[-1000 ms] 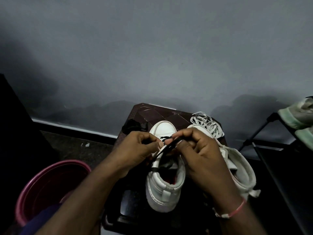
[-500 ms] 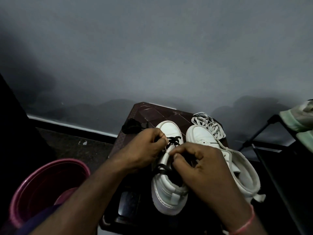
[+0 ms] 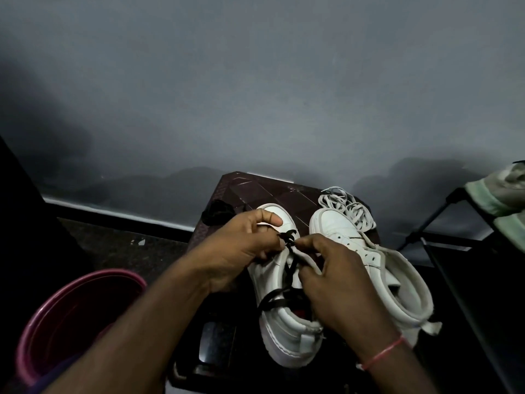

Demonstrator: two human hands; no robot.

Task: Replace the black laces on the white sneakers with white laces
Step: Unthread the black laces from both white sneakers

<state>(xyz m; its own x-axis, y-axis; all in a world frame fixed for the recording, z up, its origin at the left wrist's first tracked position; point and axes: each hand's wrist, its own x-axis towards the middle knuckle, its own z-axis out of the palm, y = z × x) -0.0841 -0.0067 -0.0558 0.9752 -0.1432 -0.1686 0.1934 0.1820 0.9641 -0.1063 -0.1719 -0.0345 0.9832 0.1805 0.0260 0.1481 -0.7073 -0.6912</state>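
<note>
Two white high-top sneakers stand side by side on a dark stool. The left sneaker still carries a black lace, loosened along its tongue. My left hand lies over the shoe's toe end, its fingers curled and pinching the lace near the lowest eyelets. Beside it, my right hand pinches the same lace at the crossing. The right sneaker has no lace in it. A heap of white laces lies behind its toe. A bundle of black lace rests at the stool's back left.
A pink bucket stands on the floor to the left. A black metal rack with pale green shoes is at the right. The grey wall is close behind the stool. A dark shape fills the far left edge.
Both hands have moved toward the toe end of the left sneaker, and more of the black lace now hangs loose over the tongue and collar.
</note>
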